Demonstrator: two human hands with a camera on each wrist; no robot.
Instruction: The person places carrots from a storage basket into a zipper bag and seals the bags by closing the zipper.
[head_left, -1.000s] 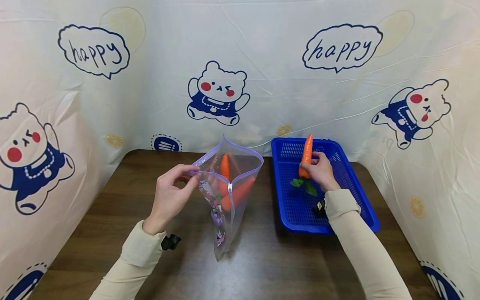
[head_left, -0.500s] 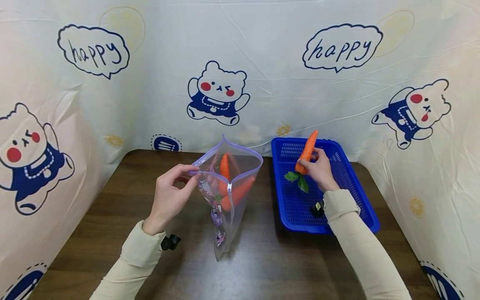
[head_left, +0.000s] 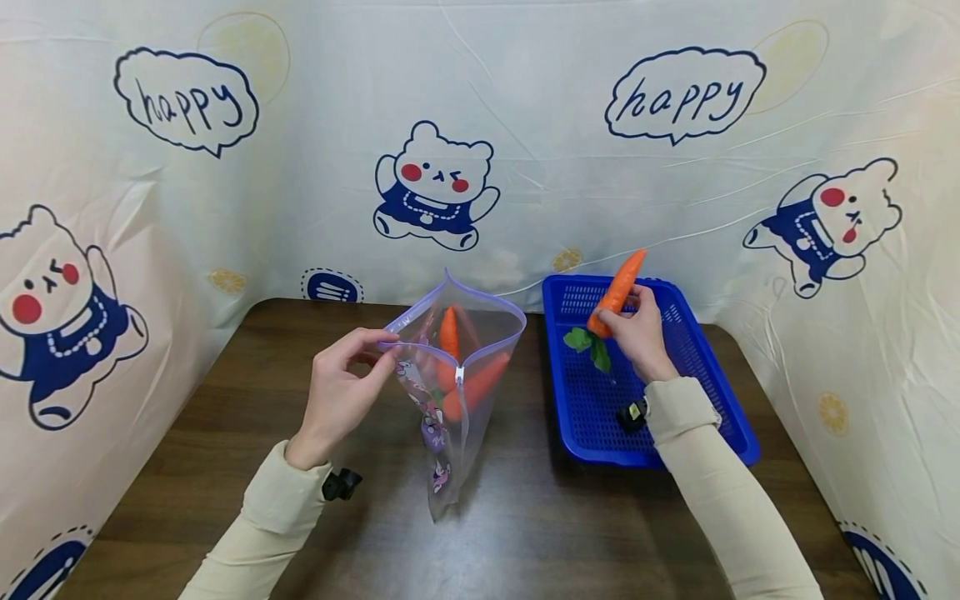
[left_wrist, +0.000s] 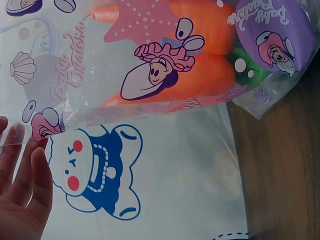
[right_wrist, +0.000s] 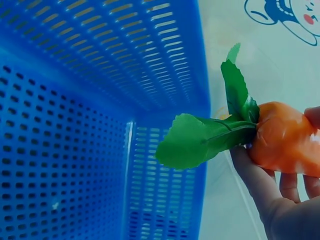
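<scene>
My left hand (head_left: pixel 347 387) pinches the purple-edged rim of a clear zip bag (head_left: pixel 468 442), which stands with its mouth spread wide. Inside lie several orange carrots (head_left: pixel 480 385), seen through the plastic; in the left wrist view their orange bodies (left_wrist: pixel 200 82) show behind shell and starfish prints. Over the blue basket (head_left: pixel 558 400), my right hand (head_left: pixel 641 335) grips another carrot (head_left: pixel 618 287), tilted with its tip up to the right. Green leaves (right_wrist: pixel 192 140) hang from its thick end in the right wrist view, beside the thumb and fingers.
The basket's perforated floor (right_wrist: pixel 55 165) shows no other carrot. A brown wooden table (head_left: pixel 510 533) carries both bag and basket. Printed cloth (head_left: pixel 562 192) hangs closely behind and at both sides. Each wrist wears a small black camera.
The carrot in my right hand has risen slightly and moved a little left at its leafy end, while its tip has swung right. My left hand and the bag have stayed put.
</scene>
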